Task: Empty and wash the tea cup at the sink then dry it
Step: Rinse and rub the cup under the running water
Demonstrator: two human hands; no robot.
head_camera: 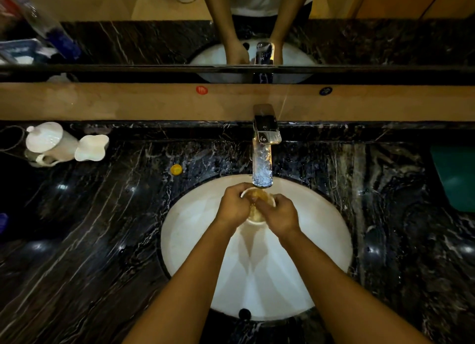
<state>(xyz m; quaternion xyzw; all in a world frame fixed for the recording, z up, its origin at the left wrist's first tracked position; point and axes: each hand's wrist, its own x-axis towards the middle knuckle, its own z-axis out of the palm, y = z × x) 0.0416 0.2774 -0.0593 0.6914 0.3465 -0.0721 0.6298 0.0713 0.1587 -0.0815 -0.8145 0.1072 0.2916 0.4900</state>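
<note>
White tea cup (257, 221) sits between both hands over the sink (195, 230), right under the faucet (262, 167). Left hand (232, 207) is wrapped round its left side, right hand (279, 215) curls over the rim, fingers dipping inside. Brownish liquid in it.

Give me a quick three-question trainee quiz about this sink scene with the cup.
1. True or false: both hands hold the cup over the sink.
2. Where is the cup relative to the faucet spout? A) directly below B) on the counter C) beside the teapot
3. What small yellow item lies on the counter left of the faucet?

Key: 1 true; 2 A; 3 a bottle cap.
</note>
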